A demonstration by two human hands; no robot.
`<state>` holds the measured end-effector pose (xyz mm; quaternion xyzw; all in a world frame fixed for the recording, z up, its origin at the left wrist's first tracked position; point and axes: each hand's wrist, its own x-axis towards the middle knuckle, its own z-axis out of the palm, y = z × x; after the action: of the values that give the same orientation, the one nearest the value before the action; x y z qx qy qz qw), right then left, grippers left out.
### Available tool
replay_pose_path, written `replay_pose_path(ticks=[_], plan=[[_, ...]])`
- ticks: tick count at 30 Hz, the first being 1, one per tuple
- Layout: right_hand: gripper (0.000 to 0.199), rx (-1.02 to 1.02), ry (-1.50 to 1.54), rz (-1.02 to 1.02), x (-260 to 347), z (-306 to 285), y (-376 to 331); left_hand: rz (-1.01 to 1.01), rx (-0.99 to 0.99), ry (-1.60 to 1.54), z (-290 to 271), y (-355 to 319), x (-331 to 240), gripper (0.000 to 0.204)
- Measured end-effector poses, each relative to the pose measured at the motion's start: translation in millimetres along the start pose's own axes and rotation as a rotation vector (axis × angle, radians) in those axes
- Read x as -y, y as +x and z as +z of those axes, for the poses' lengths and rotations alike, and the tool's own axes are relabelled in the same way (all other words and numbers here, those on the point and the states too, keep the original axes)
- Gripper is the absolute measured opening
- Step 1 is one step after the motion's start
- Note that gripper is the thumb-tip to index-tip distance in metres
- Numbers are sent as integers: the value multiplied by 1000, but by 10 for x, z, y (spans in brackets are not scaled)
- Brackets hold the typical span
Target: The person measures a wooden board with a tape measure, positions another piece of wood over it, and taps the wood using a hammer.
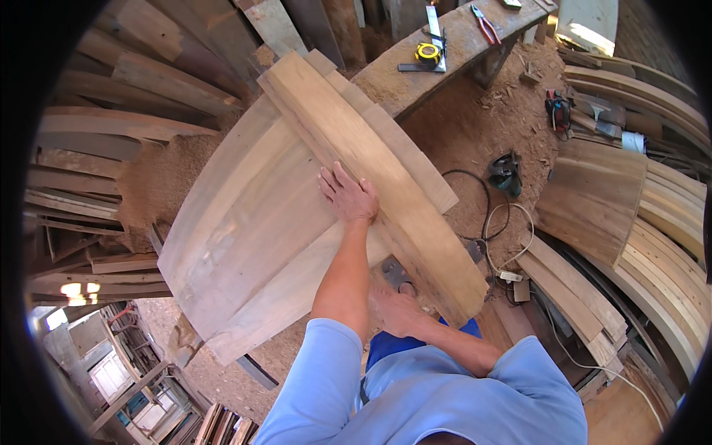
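A long, thick wooden plank [397, 182] lies diagonally across a broad panel of pale boards [241, 215]. My left hand [350, 196] rests with fingers spread at the plank's left edge, over the panel. Close to the plank's near end is my right hand [400, 310], low in front of my body. Its thumb is by a dark flat piece with holes [393, 273] that shows between the plank and the hand. The other fingers of that hand are blurred and partly hidden, so their grip does not show.
A bench [389, 85] at the back carries a yellow tape measure [428, 53], a square [432, 67] and red-handled pliers [486, 25]. A corded power tool [505, 173] sits on the sawdust-covered floor to the right. Stacked boards [653, 274] line the right side.
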<state>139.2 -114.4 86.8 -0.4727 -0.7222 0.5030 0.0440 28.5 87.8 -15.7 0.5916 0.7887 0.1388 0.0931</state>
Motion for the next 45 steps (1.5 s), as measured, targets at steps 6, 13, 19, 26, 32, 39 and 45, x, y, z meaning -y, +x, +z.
replay_pose_path(ticks=[6, 13, 19, 26, 32, 39, 45], plan=[[80, 126, 108, 248, -112, -212, -182, 15, -8, 29, 34, 2, 42, 79], [75, -107, 184, 233, -260, -149, -336, 15, -6, 35, 49, 70, -18, 78], [75, -37, 225, 211, -342, -154, -412, 12, -15, 69, 74, 34, 21, 79], [77, 11, 98, 154, -299, 27, -450, -1, 9, 58, 31, 18, -35, 79], [77, -139, 226, 218, -291, -36, -446, 10, 14, 25, 14, 59, 3, 78], [75, -139, 351, 268, -285, 67, -471, 10, 27, 59, 24, 25, 21, 79], [74, -78, 41, 50, -410, 188, -489, -11, 42, 44, 31, 39, -31, 79]])
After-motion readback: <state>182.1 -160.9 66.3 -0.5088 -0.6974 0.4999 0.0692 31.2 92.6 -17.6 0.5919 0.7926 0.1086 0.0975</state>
